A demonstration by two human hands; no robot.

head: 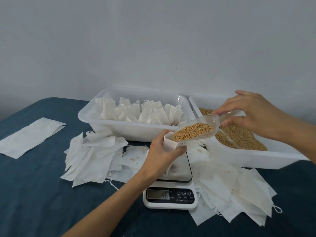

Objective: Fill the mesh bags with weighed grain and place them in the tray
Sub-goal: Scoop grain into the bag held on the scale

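Observation:
My left hand point(160, 151) grips a white mesh bag point(168, 142) upright on the plate of a digital scale point(177, 170), its mouth held open. My right hand point(253, 112) holds the handle of a clear plastic scoop point(212, 120) full of golden grain point(193, 131); the scoop's lip sits right at the bag's mouth. The scale's display point(158, 194) reads about 4.6. Behind the bag, a white tray point(136, 129) holds several filled, tied bags point(145, 112). To the right, a second white tray point(253, 158) holds loose grain point(239, 135).
Empty flat bags lie in a heap left of the scale point(95, 156) and another heap to its right point(227, 185). A single flat white sheet point(30, 137) lies at far left on the dark blue table cover point(42, 194). A pale wall stands close behind the trays.

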